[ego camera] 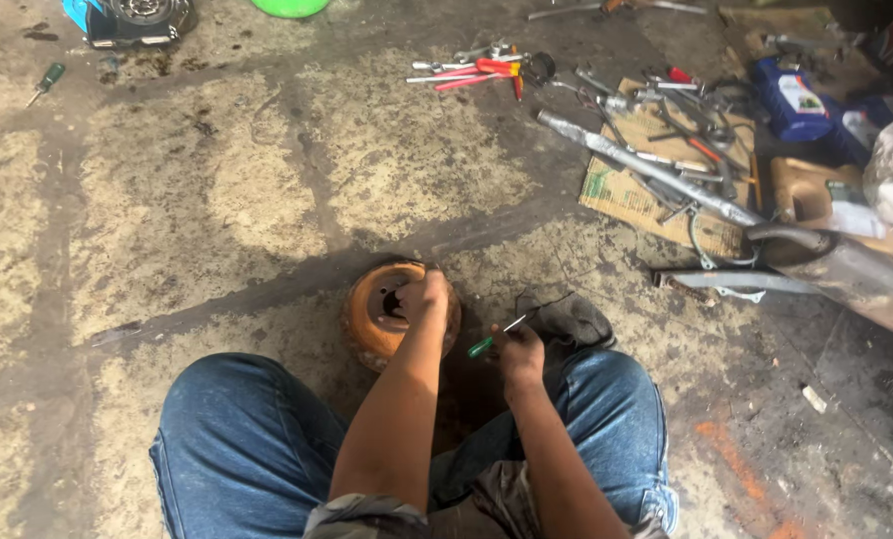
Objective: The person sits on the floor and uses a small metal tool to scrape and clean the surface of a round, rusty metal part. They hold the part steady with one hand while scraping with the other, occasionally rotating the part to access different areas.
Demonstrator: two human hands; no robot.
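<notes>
Steadying the rusty orange round metal drum on the concrete floor between the knees, the left hand grips its rim; the right hand is closed around a green-handled screwdriver, which seemingly needs bringing to the hub next.

Place: a repair workshop, work done on the ground.
Floor: stained, oily concrete floor.
Tools: pliers and wrenches scattered; more on flattened cardboard.
Parts: exhaust pipe, blue oil bottle.

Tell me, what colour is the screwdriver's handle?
Green. The screwdriver in the right hand shows best in the head view.
</notes>
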